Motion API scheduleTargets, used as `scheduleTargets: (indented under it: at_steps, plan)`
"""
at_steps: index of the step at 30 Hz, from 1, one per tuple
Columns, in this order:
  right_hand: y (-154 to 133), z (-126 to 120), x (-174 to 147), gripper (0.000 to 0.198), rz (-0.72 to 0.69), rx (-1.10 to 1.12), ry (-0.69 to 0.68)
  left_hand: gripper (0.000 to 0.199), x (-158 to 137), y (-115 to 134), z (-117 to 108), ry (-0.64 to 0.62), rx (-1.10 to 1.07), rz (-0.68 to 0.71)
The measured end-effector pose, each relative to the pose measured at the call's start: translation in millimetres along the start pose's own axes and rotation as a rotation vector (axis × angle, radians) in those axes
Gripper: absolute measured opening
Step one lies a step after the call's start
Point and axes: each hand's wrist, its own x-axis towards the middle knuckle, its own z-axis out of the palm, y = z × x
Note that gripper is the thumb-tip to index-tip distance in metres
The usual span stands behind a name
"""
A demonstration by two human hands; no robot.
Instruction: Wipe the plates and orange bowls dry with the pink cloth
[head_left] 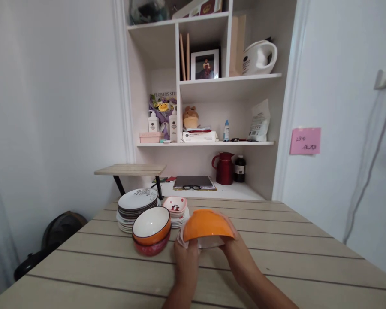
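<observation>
An orange bowl is tilted with its outside turned up, held above the table between both hands. My right hand grips its right side, the fingers partly behind it. At the bowl's left rim, my left hand is closed on a thin whitish cloth, which presses against the bowl; its fingers are partly hidden. Left of my hands, another orange bowl with a white inside sits in a red bowl. Behind them stand stacked plates and small pink-and-white square bowls.
The slatted wooden table reaches to a white shelf unit. A small raised stand is at the back left. Beyond the table's far edge are a laptop, a red jug and a dark bottle.
</observation>
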Motion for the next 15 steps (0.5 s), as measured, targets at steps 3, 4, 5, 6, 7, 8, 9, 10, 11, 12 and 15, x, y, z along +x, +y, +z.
scheduleTargets:
  at_steps: [3, 4, 5, 6, 7, 8, 9, 10, 11, 12, 15]
  plan:
    - [3.0, -4.8, 5.2, 0.040, -0.036, -0.133, 0.040, 0.037, 5.7, -5.2, -5.4, 0.041, 0.143, 0.028]
    - [4.3, -6.6, 6.4, 0.042, -0.057, -0.188, 0.056, 0.037, 7.2, -6.9, -7.3, 0.053, 0.200, 0.038]
    - [5.4, -8.3, 7.2, 0.045, -0.081, -0.243, 0.069, 0.036, 8.1, -8.0, -8.9, 0.065, 0.259, 0.056]
    - [6.2, -9.7, 7.6, 0.048, -0.111, -0.300, 0.070, 0.037, 8.4, -8.4, -10.1, 0.075, 0.317, 0.081]
    - [6.7, -10.8, 7.6, 0.050, -0.142, -0.358, 0.063, 0.038, 8.2, -7.9, -11.0, 0.080, 0.375, 0.106]
    - [6.8, -11.5, 7.2, 0.051, -0.173, -0.416, 0.051, 0.039, 7.4, -6.7, -11.4, 0.082, 0.432, 0.123]
    - [6.7, -12.0, 6.5, 0.050, -0.198, -0.474, 0.046, 0.041, 6.2, -4.8, -11.4, 0.084, 0.489, 0.134]
    - [6.5, -12.3, 5.7, 0.050, -0.224, -0.530, 0.043, 0.042, 4.6, -2.6, -11.2, 0.087, 0.549, 0.147]
    - [6.3, -12.5, 4.8, 0.051, -0.250, -0.583, 0.043, 0.043, 3.0, -0.3, -10.8, 0.089, 0.607, 0.163]
    - [6.1, -12.9, 4.0, 0.053, -0.276, -0.634, 0.048, 0.044, 1.4, 1.8, -10.3, 0.089, 0.661, 0.183]
    - [5.6, -15.6, 2.7, 0.060, -0.332, -0.792, 0.064, 0.048, -2.1, 5.4, -9.2, 0.054, 0.787, 0.262]
